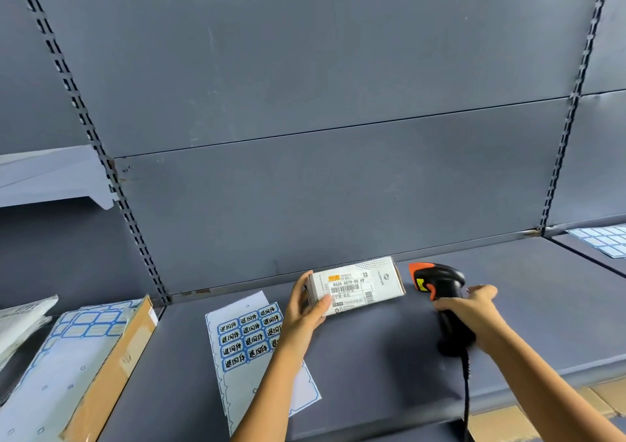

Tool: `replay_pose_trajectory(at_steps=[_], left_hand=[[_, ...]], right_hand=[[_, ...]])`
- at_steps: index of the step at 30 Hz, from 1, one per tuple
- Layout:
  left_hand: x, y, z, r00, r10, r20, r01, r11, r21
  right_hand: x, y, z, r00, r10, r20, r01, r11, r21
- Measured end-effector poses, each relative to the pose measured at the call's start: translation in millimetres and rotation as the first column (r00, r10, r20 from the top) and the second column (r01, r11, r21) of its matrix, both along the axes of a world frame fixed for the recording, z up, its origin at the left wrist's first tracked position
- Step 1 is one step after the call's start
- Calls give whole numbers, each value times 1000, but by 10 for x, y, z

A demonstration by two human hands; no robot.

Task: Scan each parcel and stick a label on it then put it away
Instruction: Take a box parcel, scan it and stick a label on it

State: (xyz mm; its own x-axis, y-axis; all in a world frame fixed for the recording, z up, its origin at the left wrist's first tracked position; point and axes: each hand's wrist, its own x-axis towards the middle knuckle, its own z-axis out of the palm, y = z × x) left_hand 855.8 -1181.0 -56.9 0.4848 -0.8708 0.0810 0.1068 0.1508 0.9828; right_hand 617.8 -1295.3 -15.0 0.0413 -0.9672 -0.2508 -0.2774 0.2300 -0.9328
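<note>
From the head view, the parcel (355, 285), a small white carton, sits at the back of the dark grey shelf (372, 357), close to the rear panel, with its labelled face turned up toward the camera. The person's left grip (306, 309) clamps its left end: the thumb lies on the labelled face and the fingers curl round the far edge. I cannot tell whether the carton rests on the shelf or is tipped up off it.

The right grip (474, 313) is closed round the handle of a black scanner (440, 292). The scanner's orange-rimmed head points at the parcel's right end, just beside it and not touching. Its coiled cable (466, 390) hangs over the front edge of the shelf.

The parcel's shipping label reads "862A G079-00 69" above a barcode, with an orange-yellow patch at its top; the smaller print is too fine to read. A small yellow sticker marks the scanner's side.

Under the left forearm lies a label sheet (250, 336) of blue-framed stickers, each handwritten "退回件".

Further left, a cardboard box (111, 367) carries another blue-framed sheet (67, 340), beside grey mailer bags (20, 319).
</note>
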Motion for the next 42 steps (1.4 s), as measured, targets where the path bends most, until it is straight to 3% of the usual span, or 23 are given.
replay_pose_trajectory(at_steps=[4, 8, 17, 22, 42], left_hand=[[-29, -73, 11, 999, 14, 36, -13, 1000, -15], [-23, -121, 16, 998, 27, 60, -27, 1000, -8], [-42, -112, -5, 985, 27, 170, -24, 1000, -17], [-45, -79, -27, 978, 18, 208, -15, 1000, -16], [-30, -137, -81, 984, 23, 178, -13, 999, -52]], right_hand=[[101, 214, 32, 927, 23, 374, -81, 987, 140], [197, 386, 79, 864, 60, 501, -109, 992, 68], [269, 1081, 112, 909, 374, 186, -320, 909, -268], [375, 1238, 66, 908, 404, 110, -345, 870, -351], [350, 1206, 73, 934, 350, 74, -301, 881, -366]])
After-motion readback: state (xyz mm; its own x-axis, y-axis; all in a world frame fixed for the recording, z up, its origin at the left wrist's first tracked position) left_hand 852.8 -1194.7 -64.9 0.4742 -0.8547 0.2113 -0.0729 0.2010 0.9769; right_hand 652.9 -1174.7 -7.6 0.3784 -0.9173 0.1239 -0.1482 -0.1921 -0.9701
